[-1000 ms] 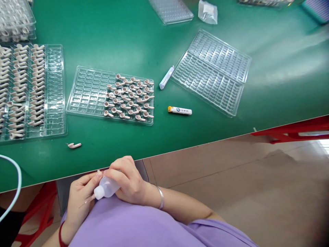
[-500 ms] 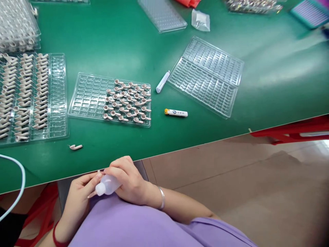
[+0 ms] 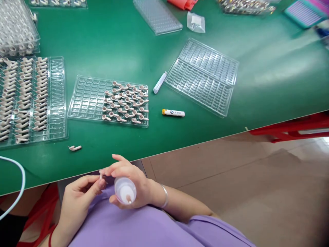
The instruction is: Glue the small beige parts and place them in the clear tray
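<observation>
My left hand [image 3: 81, 193] pinches a small pale earbud shell [image 3: 101, 174] between thumb and fingertips, just below the table's front edge. A translucent squeeze bottle [image 3: 120, 187] sits in my right hand [image 3: 137, 180], its narrow nozzle pointing toward me and down. The outstretched fingertips of that hand reach the earbud shell. A single loose earbud shell [image 3: 75, 148] lies on the table ahead of my left hand. Beyond it, a clear tray [image 3: 86, 97] carries rows of similar shells in its right half.
On the left stand a larger tray [image 3: 57, 103] of shells and a stack of filled trays [image 3: 19, 31]. A yellow-capped white lighter [image 3: 174, 113], a white tube [image 3: 159, 82] and a clear blister tray [image 3: 203, 77] lie to the right. A white cable [image 3: 22, 171] curves in at lower left.
The bottle has moved right, away from the earbud shell, and its nozzle has swung toward me. My right fingers have stretched out to the shell. My left hand keeps its pinch.
</observation>
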A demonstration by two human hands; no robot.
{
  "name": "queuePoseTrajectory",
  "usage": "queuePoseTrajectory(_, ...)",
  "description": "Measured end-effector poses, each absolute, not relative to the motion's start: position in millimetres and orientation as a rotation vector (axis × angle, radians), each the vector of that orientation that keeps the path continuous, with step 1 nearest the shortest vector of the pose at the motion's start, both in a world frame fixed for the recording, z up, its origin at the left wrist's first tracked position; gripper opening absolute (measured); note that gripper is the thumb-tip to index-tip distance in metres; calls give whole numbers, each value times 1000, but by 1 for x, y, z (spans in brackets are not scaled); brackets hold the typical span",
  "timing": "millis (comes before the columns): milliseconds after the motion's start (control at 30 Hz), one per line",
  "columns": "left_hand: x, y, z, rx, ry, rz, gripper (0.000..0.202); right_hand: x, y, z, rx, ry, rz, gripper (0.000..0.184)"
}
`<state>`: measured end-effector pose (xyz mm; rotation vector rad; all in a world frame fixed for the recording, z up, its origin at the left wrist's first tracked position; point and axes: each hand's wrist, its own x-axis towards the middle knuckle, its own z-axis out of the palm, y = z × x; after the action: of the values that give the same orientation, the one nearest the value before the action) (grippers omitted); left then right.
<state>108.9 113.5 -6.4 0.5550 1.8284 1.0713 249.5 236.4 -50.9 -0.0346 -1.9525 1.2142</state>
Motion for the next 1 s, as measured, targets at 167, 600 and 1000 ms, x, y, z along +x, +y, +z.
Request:
queuePoseTrajectory(167, 107, 110, -8, 526, 1805, 1104, 24, 255, 247, -46, -196, -1914, 1160, 52)
queuePoseTrajectory(600, 103, 114, 1, 1639, 2116, 1247, 20, 308, 295, -58, -725, -1877, 608, 37)
queuePoseTrajectory(1000, 80, 161, 12, 2015, 2229, 1190, 16, 319, 313, -62, -881, -1465, 725, 34)
